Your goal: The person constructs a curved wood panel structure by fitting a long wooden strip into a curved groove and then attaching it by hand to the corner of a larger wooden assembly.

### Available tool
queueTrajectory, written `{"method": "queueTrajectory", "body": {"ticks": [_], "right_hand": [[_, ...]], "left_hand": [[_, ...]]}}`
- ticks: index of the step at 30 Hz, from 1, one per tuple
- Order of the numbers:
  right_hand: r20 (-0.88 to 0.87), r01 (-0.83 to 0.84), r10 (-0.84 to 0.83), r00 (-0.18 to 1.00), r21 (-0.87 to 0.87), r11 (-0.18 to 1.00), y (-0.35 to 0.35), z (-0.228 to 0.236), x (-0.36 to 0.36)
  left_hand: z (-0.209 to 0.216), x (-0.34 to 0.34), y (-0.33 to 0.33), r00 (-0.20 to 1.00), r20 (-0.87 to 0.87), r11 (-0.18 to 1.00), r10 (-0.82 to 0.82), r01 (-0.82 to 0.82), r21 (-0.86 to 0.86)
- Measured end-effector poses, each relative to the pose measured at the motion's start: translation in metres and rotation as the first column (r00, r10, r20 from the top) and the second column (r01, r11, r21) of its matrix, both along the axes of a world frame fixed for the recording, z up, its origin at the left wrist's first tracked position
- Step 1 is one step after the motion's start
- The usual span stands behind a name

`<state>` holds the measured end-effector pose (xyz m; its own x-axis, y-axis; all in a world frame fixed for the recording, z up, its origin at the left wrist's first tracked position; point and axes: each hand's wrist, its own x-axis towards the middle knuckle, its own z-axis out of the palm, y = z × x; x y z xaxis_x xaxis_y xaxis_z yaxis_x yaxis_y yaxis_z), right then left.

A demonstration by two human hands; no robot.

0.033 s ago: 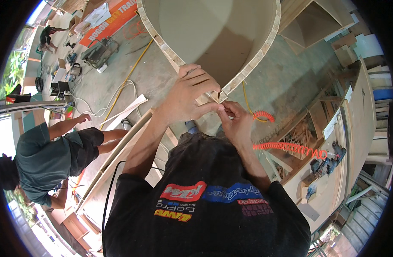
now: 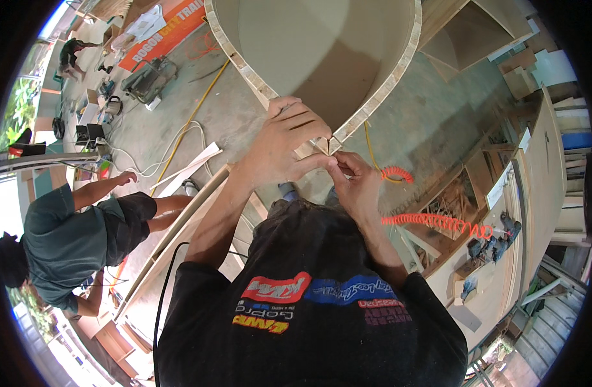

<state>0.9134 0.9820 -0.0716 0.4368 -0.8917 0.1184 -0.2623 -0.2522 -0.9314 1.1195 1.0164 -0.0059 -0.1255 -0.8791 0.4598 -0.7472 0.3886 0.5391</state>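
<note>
A large curved wooden shell (image 2: 385, 90) with a pale inside and a blocky light-wood edge narrows to a pointed corner in front of me. My left hand (image 2: 284, 143) grips this corner, its fingers over the wall and its thumb below the tip. A thin dark gap runs through the joint at the point. My right hand (image 2: 359, 186) is closed just below the tip, thumb and fingertips pressed together beside my left thumb. Whatever those right fingers may hold is too small to make out.
An orange coiled air hose (image 2: 431, 222) stretches right, towards a power tool (image 2: 496, 244) on a wooden panel (image 2: 483, 309). At the left a co-worker (image 2: 70, 238) bends beside long boards (image 2: 173, 242). A yellow hose (image 2: 191, 122) crosses the floor. An open wooden box (image 2: 467, 39) stands at the upper right.
</note>
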Motion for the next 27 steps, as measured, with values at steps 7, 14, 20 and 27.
{"method": "queueTrajectory", "body": {"ticks": [7,14,20,27], "right_hand": [[-0.046,-0.055,0.055,0.997,-0.006,0.998,-0.009,0.004,-0.003],[-0.109,-0.115,0.115,0.987,0.007,0.993,-0.013,0.006,-0.005],[-0.253,-0.161,0.114,0.961,-0.175,0.971,-0.014,0.002,-0.009],[-0.114,-0.037,0.012,0.993,-0.222,0.974,0.004,-0.016,-0.002]], "left_hand": [[-0.002,-0.007,0.0,0.997,0.055,0.995,0.047,-0.042,-0.085],[-0.002,-0.021,0.002,0.984,0.085,0.984,0.156,-0.148,-0.096],[0.001,-0.026,0.001,0.981,0.077,0.979,0.181,-0.172,-0.105],[0.006,-0.026,0.001,0.981,0.074,0.983,0.18,-0.177,-0.043]]}}
